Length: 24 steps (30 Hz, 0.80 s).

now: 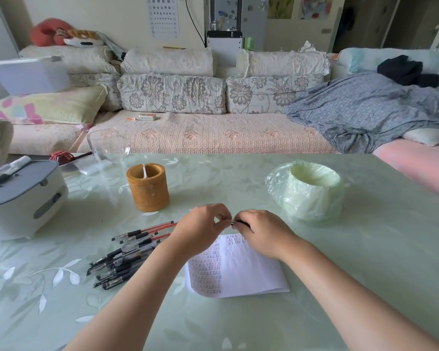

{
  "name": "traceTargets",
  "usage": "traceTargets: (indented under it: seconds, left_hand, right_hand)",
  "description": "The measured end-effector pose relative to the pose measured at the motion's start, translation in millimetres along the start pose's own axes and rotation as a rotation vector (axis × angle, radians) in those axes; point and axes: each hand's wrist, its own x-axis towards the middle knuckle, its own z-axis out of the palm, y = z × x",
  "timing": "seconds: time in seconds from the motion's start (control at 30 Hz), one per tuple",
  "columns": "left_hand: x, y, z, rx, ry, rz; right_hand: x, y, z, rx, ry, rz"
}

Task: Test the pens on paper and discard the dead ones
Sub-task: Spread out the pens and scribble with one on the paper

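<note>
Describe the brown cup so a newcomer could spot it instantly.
On the pale green table, look beyond the heap of pens. The cylindrical cup stands upright there, the only brown container: its neighbours are a clear glass and a green plastic-wrapped tub.

Pens, test sheet and lined bin on the table.
A heap of black-gripped pens (129,252), some red-barrelled, lies fanned just left of the white paper (243,274), which lies flat with rows of test marks on its left part. A single pen (241,223) is pinched between left hand (200,224) and right hand (261,231) above the sheet's far edge. The bag-lined bin (307,191) stands upright beyond the sheet, to the right.
</note>
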Motion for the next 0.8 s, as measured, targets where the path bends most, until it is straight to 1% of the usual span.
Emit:
traceTargets:
  seconds: [0.13,0.2,0.3,0.4,0.57,0.63,0.73,0.8]
  left_hand:
    - [3,-2,1,-0.071,-0.006,-0.039]
    - [3,-1,2,-0.102,-0.014,-0.046]
    - [1,0,2,-0.159,-0.025,-0.058]
    - [2,-1,-1,-0.179,-0.021,-0.072]
    - [5,-13,-6,-0.105,-0.001,-0.094]
    - [5,-19,-7,-0.023,0.019,-0.108]
    - [3,-28,-8,0.082,0.038,-0.125]
    - [0,-30,-4,0.107,0.009,-0.12]
  right_hand:
    - [5,-3,3,0.089,-0.026,-0.014]
    - [5,-3,4,0.051,-0.022,-0.015]
    - [5,-2,4,-0.067,0.012,-0.015]
    - [5,-2,2,-0.067,0.027,0.004]
    - [7,-5,2,0.094,-0.044,0.09]
    - [8,1,5,0.152,-0.057,0.123]
    - [9,11,6,0.312,0.006,0.193]
    - [9,16,6,0.506,0.085,0.249]
